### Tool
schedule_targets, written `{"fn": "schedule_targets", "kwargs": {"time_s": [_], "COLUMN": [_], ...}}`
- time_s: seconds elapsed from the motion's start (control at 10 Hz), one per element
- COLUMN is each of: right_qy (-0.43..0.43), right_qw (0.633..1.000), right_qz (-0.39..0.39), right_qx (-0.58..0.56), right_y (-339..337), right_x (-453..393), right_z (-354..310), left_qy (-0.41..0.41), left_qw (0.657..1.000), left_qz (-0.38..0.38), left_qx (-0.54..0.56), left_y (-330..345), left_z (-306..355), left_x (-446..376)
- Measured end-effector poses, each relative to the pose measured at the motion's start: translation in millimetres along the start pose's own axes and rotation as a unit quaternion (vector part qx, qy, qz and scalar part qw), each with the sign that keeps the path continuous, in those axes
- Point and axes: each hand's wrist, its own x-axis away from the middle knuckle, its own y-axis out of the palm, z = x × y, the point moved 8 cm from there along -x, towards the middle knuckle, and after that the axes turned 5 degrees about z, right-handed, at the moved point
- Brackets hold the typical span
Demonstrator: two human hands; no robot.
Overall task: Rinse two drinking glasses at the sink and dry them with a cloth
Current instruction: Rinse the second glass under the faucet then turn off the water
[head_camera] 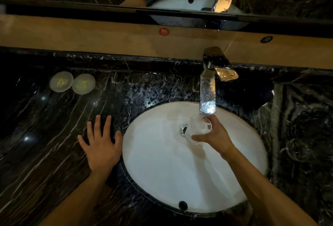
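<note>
Head view puts the task early: right hand (pixel 214 136) fingers grip one glass (pixel 200 125) under the faucet (pixel 208 96), left hand (pixel 100 143) spread flat on the desk (pixel 54 144), second glass (pixel 297 149) waiting, drying undone.

Two glasses (pixel 200 126) (pixel 297 149), second faint; two round lids (pixel 61 81) (pixel 83 83); one faucet (pixel 209 89).

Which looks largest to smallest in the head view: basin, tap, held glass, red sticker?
1. Basin
2. Tap
3. Held glass, in the right hand
4. Red sticker, though it sits farther from the camera.
</note>
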Motion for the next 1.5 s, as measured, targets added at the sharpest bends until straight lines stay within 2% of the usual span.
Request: {"fn": "schedule_targets", "kwargs": {"time_s": [0.1,0.2,0.3,0.4,0.5,0.7,0.8,0.9,1.0,1.1,1.2,1.3,1.5], "right_qy": [-0.016,-0.012,-0.004,-0.015,-0.002,-0.023,-0.001,0.030,0.081,0.139,0.220,0.261,0.336], "right_qw": [0.999,0.997,0.999,0.999,1.000,0.998,0.999,0.995,0.972,0.942,0.907,0.886,0.785], "right_qz": [0.045,0.026,0.011,0.039,0.018,0.046,0.039,0.003,-0.052,-0.105,-0.118,-0.125,-0.136], "right_qx": [0.009,0.069,0.035,0.026,0.012,0.030,-0.010,-0.099,-0.216,-0.286,-0.340,-0.363,-0.503], "right_y": [0.6,5.3,7.1,7.4,8.1,9.7,11.0,15.5,24.0,36.4,47.5,52.4,56.2], "right_x": [2.9,0.4,0.3,2.0,-1.0,1.7,0.4,-3.0,-2.3,0.9,4.7,7.1,5.8], "right_z": [-0.7,-0.3,3.0,-4.4,-2.4,-9.6,-4.3,3.0,8.0,12.4,23.6,23.0,13.3], "left_qy": [-0.002,0.001,0.001,0.000,0.001,0.005,0.002,0.004,0.002,0.003,0.004,0.004,0.007], "left_qw": [1.000,1.000,1.000,1.000,1.000,1.000,1.000,1.000,1.000,1.000,1.000,1.000,1.000], "left_qz": [0.001,0.001,0.001,0.003,0.001,0.010,0.008,0.008,0.007,0.005,0.004,0.001,0.002], "left_qx": [0.003,0.005,0.001,0.000,-0.003,-0.003,-0.005,-0.009,-0.007,-0.008,-0.010,-0.012,-0.006], "left_y": [-0.4,-1.1,-1.2,-1.3,-1.0,-1.8,-1.3,-0.2,-0.3,0.2,1.1,1.8,1.7], "left_z": [-0.4,-0.2,0.4,0.4,0.6,0.7,0.4,0.0,-0.6,-0.4,-1.7,-1.9,-1.5], "left_x": [0.2,0.8,0.2,0.4,0.2,0.8,0.2,0.4,0.2,0.3,0.1,0.0,0.1]}}
